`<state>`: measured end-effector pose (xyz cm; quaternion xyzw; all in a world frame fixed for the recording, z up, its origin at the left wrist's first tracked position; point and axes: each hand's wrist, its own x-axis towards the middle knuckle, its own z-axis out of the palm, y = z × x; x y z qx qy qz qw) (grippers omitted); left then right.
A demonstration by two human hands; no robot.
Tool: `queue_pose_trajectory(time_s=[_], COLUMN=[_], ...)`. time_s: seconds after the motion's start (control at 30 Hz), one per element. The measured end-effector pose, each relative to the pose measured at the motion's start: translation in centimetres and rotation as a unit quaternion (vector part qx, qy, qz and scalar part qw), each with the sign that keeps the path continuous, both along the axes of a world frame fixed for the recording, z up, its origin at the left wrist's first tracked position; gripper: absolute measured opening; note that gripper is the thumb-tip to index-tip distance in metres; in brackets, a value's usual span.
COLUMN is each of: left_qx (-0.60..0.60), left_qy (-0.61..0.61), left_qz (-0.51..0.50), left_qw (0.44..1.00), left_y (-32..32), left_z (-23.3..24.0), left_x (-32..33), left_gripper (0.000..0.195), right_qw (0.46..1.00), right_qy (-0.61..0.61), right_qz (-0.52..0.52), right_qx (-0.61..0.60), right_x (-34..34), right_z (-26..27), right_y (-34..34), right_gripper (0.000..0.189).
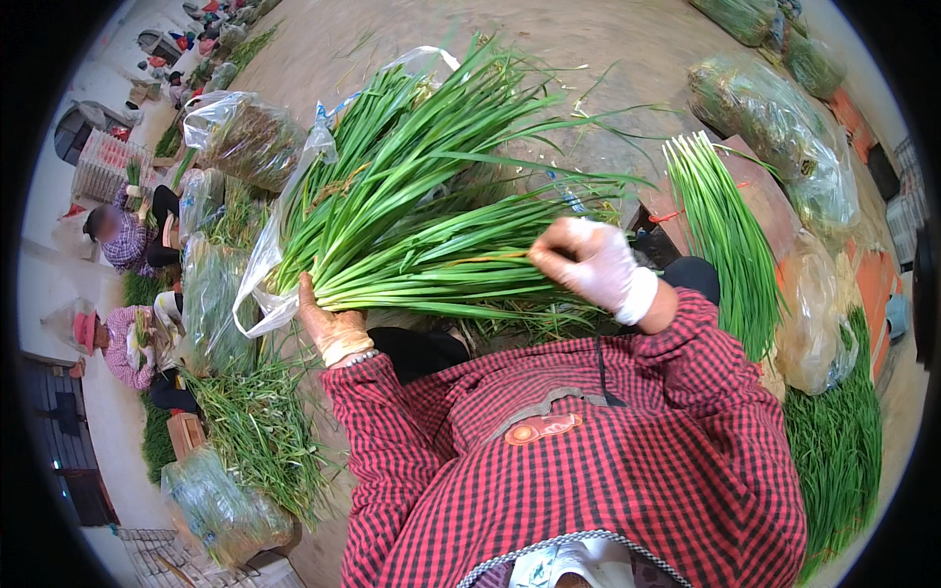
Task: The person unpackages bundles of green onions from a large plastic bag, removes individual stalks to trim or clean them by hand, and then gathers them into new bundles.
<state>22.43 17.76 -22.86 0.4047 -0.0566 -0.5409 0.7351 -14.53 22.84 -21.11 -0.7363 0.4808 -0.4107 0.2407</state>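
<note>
My left hand (pixel 334 327), in a soiled glove with a beaded bracelet at the wrist, grips the pale stem ends of a bunch of garlic chives (pixel 419 287). Their green leaves fan out to the right across my lap. At the leaf ends, my right hand (pixel 592 264), in a white glove, has thumb and forefinger pinched together on what looks like a yellowed leaf (pixel 489 256). Just beyond the held bunch lies a big heap of chives (pixel 397 162) in an opened clear plastic bag (pixel 257 294). Part of the bag is hidden under the leaves.
To my right, a neat bundle of chives (pixel 728 228) rests on a brown board (pixel 772 213). Stuffed plastic bags (pixel 772 125) stand beyond it. Loose leaf scraps (pixel 257 426) cover the floor at left. Two people (pixel 129 338) sit farther left, holding chives.
</note>
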Motion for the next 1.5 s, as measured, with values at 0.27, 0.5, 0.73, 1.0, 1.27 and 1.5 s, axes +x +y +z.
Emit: queue_pose_trajectory(time_s=[0.27,0.5,0.73,1.0,1.27,1.5], left_qx=[-0.011,-0.066,-0.093,-0.11,-0.367,-0.612], left_qy=[0.0,-0.05,-0.09,-0.117,-0.118,-0.153], left_qz=[-0.011,-0.021,0.002,0.049,-0.019,-0.236], left_qw=[1.0,0.996,0.992,0.986,0.922,0.739], left_y=[0.2,0.6,1.4,3.1,5.4,7.0], left_z=[-0.1,0.4,2.9,4.4,7.0,9.8], left_x=[-1.3,-1.6,-2.0,2.0,4.8,5.5], left_gripper=[0.045,0.046,0.038,0.036,0.016,0.012], right_qw=[0.993,0.95,0.927,0.862,0.959,0.973], right_qy=[0.07,-0.101,-0.142,-0.489,0.228,-0.223], right_qz=[0.063,0.155,0.235,0.063,-0.111,0.032], right_qx=[-0.075,0.252,0.256,0.116,0.126,0.04], right_x=[3.6,2.8,-0.7,-10.2,-12.6,-4.6], right_z=[-2.3,-1.8,1.7,4.6,-8.3,2.3], right_y=[-0.4,-0.2,0.9,2.4,0.2,-1.9], right_gripper=[0.015,0.015,0.02,0.01,0.042,0.012])
